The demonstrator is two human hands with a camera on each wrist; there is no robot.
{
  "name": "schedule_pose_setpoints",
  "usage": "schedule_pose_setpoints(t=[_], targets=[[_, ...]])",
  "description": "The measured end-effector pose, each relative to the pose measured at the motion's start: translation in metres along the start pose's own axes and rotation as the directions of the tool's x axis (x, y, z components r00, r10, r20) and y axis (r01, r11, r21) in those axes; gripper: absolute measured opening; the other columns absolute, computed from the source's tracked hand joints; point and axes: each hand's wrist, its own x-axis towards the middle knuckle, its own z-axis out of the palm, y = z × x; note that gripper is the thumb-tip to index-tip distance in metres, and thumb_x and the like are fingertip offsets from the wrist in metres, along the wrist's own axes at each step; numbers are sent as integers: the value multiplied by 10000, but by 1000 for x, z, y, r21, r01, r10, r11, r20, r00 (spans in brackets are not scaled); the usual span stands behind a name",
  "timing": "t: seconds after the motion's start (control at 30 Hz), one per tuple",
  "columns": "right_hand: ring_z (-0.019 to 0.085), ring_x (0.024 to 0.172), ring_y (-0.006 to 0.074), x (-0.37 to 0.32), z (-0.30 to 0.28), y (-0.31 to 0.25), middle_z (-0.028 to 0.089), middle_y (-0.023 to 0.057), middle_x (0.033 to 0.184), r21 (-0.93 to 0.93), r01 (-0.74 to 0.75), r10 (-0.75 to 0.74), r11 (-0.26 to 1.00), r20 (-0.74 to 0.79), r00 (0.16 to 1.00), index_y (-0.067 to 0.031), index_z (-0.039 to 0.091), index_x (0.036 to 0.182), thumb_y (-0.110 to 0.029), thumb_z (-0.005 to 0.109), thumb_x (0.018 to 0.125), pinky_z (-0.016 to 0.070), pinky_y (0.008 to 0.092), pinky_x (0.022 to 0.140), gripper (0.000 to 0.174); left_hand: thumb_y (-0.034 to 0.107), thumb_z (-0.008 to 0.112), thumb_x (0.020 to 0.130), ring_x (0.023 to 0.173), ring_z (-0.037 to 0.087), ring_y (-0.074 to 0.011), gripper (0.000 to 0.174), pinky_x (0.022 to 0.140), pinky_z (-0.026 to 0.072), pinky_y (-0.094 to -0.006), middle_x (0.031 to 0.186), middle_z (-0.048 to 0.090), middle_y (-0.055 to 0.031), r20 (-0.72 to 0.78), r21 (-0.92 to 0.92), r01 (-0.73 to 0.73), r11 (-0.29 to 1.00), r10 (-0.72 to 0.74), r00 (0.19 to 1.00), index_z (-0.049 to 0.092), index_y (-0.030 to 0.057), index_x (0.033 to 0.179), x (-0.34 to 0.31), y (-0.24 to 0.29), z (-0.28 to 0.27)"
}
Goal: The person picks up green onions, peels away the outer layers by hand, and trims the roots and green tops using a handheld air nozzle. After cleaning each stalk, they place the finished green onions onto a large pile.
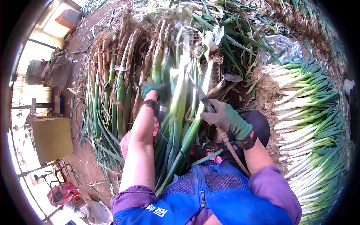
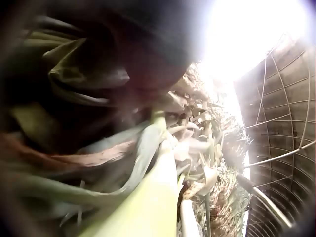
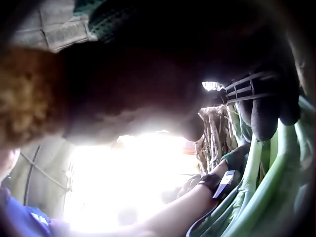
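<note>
In the head view my left hand [image 1: 153, 89], in a green glove, curls round the stalk of a leek [image 1: 157, 65] with brown outer skin. My right hand [image 1: 229, 119], gloved in grey and green, grips an air blow gun [image 1: 203, 98] whose thin nozzle points up and left over the leeks. Pale, partly blurred leek stalks [image 1: 179, 92] lie between the hands, their green leaves reaching down to my lap. The left wrist view has a pale stalk [image 2: 153, 197] close up. Dark gloved fingers [image 3: 264, 118] stand over green stalks in the right wrist view.
Unpeeled leeks [image 1: 103, 78] with dry roots stand left of my left arm. Cleaned white leeks [image 1: 300, 112] lie in a long row at right. A hose [image 1: 234, 152] runs from the blow gun past my knee. Leaf scraps [image 1: 240, 33] pile up at the back.
</note>
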Motion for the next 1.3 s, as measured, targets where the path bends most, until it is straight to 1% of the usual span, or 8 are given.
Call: schedule_pose_setpoints(t=[0.4,0.57,0.67,0.77,1.03,1.07,1.13,1.3], targets=[[662,714,280,21,18,7,641,182,778,-132,6,-27,991,-158,987,20,553,1151,-401,679,796,527,394,697,565,415,859,715,990,625,-205,744,873,488,-311,1084,673,-124,340,-568,-93,818,336,878,558,-24,1235,29,-54,18],[656,967,365,15,23,4,665,225,1004,-73,13,-22,997,-120,993,-163,533,1301,-326,686,756,505,396,862,590,372,831,727,952,642,-201,660,837,506,-314,1034,693,-117,161,-256,-227,940,273,948,585,-17,1200,-35,-18,5],[658,930,383,15,20,3,667,258,984,-147,16,-42,989,-175,984,-9,574,1202,-439,681,768,506,425,840,620,327,819,721,883,658,-178,591,813,517,-306,1022,711,-103,337,-422,-233,876,390,857,639,17,1190,-8,-31,28],[656,942,380,20,19,14,662,271,987,-138,-25,-4,990,-209,978,41,576,1168,-465,683,753,506,415,846,663,497,756,678,1007,674,-296,559,878,507,-365,1065,697,-179,182,-420,-352,836,458,870,722,77,1045,-29,-33,-7],[663,982,351,20,12,37,671,233,1060,-113,65,-93,992,-268,959,-35,576,1245,-533,687,756,514,399,848,707,139,751,758,859,614,-147,393,720,524,-286,979,684,-50,-288,-784,-448,429,387,876,653,51,1128,-23,-81,-143],[662,983,352,15,12,34,670,235,1063,-98,71,-95,993,-263,960,-36,579,1242,-527,689,754,512,399,851,701,174,757,792,866,596,-127,382,709,519,-299,969,682,-42,-371,-852,-512,106,567,735,656,55,1141,-34,-76,-178],[656,995,361,7,8,27,667,241,1072,-120,27,-58,992,-260,964,-33,586,1229,-514,675,749,503,398,875,685,176,692,873,881,659,-165,331,752,543,-350,1046,705,-54,-514,-436,-601,670,363,777,657,54,1178,-70,-68,-265],[636,1040,400,-13,-2,24,644,300,1075,-107,-39,20,993,-178,984,63,536,1231,-518,650,747,489,400,920,765,527,640,887,1171,592,-246,740,963,458,-346,1323,582,-163,-826,187,-310,932,320,464,442,75,1439,-150,-96,-413]])
